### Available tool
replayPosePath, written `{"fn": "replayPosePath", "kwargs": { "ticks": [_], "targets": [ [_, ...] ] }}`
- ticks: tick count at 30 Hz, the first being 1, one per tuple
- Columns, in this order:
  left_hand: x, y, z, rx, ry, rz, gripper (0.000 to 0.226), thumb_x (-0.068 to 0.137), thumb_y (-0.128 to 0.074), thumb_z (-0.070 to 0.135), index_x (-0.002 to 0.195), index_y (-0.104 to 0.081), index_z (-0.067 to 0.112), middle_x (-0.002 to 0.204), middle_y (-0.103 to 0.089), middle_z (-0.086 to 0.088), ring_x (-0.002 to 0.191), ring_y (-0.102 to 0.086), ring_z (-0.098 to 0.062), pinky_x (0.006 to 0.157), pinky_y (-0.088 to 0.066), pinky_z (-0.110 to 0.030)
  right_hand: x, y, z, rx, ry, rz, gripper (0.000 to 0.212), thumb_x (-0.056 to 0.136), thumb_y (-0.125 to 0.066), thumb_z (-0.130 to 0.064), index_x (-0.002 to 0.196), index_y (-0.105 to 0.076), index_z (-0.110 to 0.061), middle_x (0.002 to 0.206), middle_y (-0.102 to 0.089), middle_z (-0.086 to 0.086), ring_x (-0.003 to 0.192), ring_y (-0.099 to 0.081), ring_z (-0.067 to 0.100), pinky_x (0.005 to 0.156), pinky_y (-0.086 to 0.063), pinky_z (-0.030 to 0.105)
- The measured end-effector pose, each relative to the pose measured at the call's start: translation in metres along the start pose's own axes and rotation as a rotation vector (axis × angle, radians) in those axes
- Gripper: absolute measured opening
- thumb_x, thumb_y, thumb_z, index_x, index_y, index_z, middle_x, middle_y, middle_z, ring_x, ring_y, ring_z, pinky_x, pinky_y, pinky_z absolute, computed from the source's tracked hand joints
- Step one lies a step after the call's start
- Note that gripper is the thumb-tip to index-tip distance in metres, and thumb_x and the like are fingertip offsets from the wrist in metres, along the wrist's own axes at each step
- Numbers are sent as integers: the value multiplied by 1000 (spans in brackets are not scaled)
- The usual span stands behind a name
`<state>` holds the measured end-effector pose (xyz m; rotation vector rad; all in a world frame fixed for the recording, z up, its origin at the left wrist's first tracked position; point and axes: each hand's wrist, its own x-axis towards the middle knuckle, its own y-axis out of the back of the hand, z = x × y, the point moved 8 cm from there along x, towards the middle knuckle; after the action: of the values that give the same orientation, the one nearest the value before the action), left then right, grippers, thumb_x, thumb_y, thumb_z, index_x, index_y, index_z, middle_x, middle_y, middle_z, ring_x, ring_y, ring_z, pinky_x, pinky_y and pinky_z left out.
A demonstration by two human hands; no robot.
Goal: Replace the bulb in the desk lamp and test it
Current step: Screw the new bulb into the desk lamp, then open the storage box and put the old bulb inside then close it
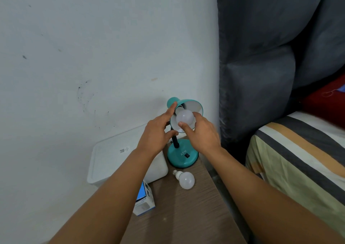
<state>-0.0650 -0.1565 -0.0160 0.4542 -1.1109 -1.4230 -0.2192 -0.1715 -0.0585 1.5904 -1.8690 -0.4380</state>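
A white wall (pixel 93 47) fills the left of the frame; a wood-grain tabletop (pixel 186 212) sits at lower centre, a striped bed (pixel 298 150) at right. A white bin (pixel 112 159), a small box (pixel 144 201) and a loose bulb (pixel 185 180) lie near the teal desk lamp (pixel 182 156). The left hand (pixel 158 131) touches the shade (pixel 188 103), fingers fairly straight. The right hand (pixel 202 133) pinches the bulb in the shade (pixel 184 117), its grip curled round it.

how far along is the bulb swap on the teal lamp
Done: one bulb already lies loose on the table. In hand: the right hand grips the bulb in the shade while the left hand steadies the lamp shade. Left: the test; the base switch is untouched.
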Motion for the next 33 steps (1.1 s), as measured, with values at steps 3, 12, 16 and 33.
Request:
{"fn": "replayPosePath", "kwargs": {
  "ticks": [3,12,16,33],
  "targets": [
    [-1,0,0,-11,13,-28,96,86,-78,21,154,-17,49,136,-62,3,119,-61,-18,104,-49,-34,-1,1,1,27,-12,-19,67,87,-51,-67,139,-43,-26,121,-64,3,107,-61,23,84,-55,43],
    [-28,24,-1,53,54,-26,87,93,-70,33,158,-12,40,157,-41,2,141,-41,-18,113,-34,-29,-34,15,-8,178,21,27,63,93,-57,-48,146,-27,-31,100,-59,-4,91,-62,17,78,-56,42],
    [-60,41,-21,42,128,21,73,96,-64,37,157,-24,36,155,-44,2,139,-43,-16,110,-33,-23,-54,11,-19,185,100,0,47,94,-59,-41,135,-40,-32,87,-58,-8,76,-60,11,70,-53,34],
    [-208,96,-186,-49,718,136,96,81,-70,63,158,-26,26,166,-18,-4,153,-14,-21,122,-19,-42,-71,-106,-57,-30,238,-418,86,79,-72,-56,151,-32,-32,154,-33,1,140,-32,20,112,-30,35]
  ]
}}
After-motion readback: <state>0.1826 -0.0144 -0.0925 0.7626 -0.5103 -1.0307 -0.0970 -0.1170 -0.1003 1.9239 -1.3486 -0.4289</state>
